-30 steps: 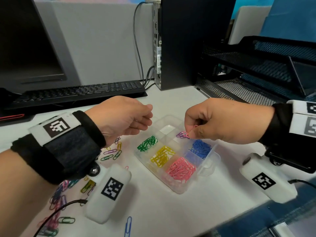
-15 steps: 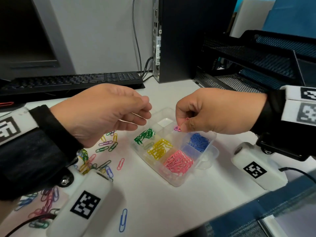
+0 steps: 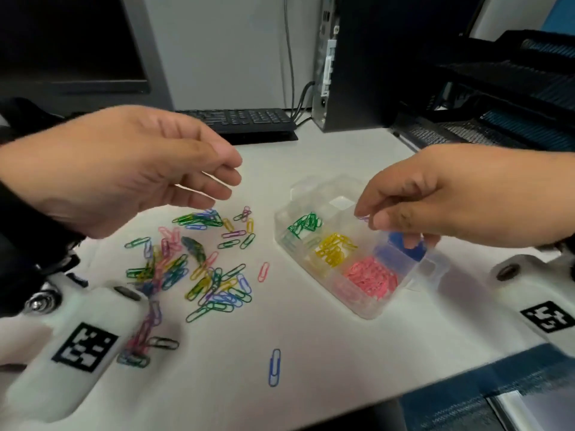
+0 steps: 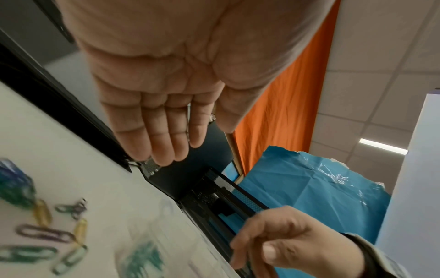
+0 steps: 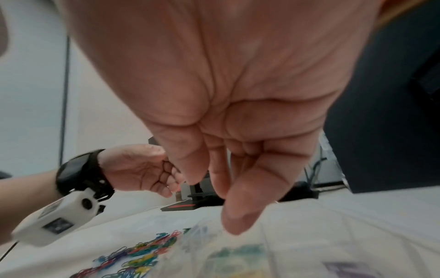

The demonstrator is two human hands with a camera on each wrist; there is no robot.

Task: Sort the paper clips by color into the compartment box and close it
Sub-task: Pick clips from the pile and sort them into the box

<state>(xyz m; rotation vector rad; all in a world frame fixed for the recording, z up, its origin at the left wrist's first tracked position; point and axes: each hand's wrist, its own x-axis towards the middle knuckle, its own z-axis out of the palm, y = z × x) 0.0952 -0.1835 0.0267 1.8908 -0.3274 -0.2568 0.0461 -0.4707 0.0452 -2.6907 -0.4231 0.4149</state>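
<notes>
the loose paper clips (image 3: 193, 269) are lying in a mixed heap on the tabletop (image 3: 311, 353), left of the compartment box (image 3: 357, 256); one blue clip (image 3: 274, 367) is sitting apart, nearer to me. the box is standing open with green (image 3: 305, 224), yellow (image 3: 334, 248), pink (image 3: 371, 275) and blue (image 3: 404, 245) groups in separate compartments.

handling, as i am judging it: the clips are light, stiff wire with a slick coating, lying flat and tangling in the heap, so i am expecting to pinch one by a loop end with fingertip and thumb, or slide it clear first. the box looks like thin clear plastic, light enough to shift if bumped.

my right hand (image 3: 451, 194) is hovering over the far compartments, fingers curled down; something purple is showing at the fingertips, but i cannot tell whether the right grip is pinching it. my left hand (image 3: 124, 169) is hanging above the heap with the grip released, fingers loose, holding nothing.

the left wrist view is showing the left palm (image 4: 166, 75) flat and bare, which the head view is hiding. the right wrist view is showing thumb (image 5: 240, 206) close to the fingers, with the box beneath blurred. only the head view is giving the compartment layout.
</notes>
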